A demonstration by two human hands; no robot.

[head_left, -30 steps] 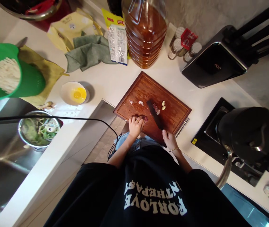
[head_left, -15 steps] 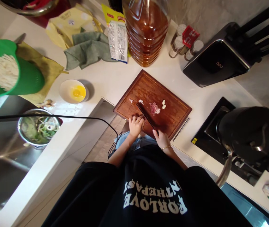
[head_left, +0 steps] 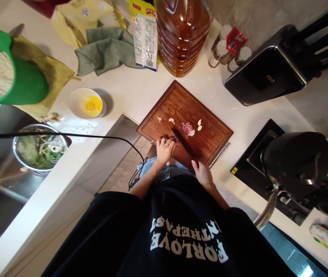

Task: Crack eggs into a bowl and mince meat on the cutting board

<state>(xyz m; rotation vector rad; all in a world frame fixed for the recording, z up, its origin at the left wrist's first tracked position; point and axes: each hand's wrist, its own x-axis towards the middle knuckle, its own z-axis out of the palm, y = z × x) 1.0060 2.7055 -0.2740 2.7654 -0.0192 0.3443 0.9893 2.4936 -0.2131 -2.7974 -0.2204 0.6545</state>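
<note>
My right hand is closed round the handle of a dark kitchen knife. The blade points away from me, slanting to the left over the brown wooden cutting board. At the board's near left edge, the curled fingers of my left hand press on a small reddish piece that looks like shallot, mostly hidden under them. Chopped purple shallot lies in a heap just beyond the blade. Two peeled garlic cloves rest to its right. Small white chopped bits lie farther left.
A white bowl of beaten egg and a green basket of noodles stand left. The sink holds a metal bowl of greens. A large oil bottle stands behind; a knife block and black pot are right.
The knife and my right hand have shifted slightly right, so the blade is farther from my left fingers. My left hand stays at the board's near edge. The view has tilted a little.
</note>
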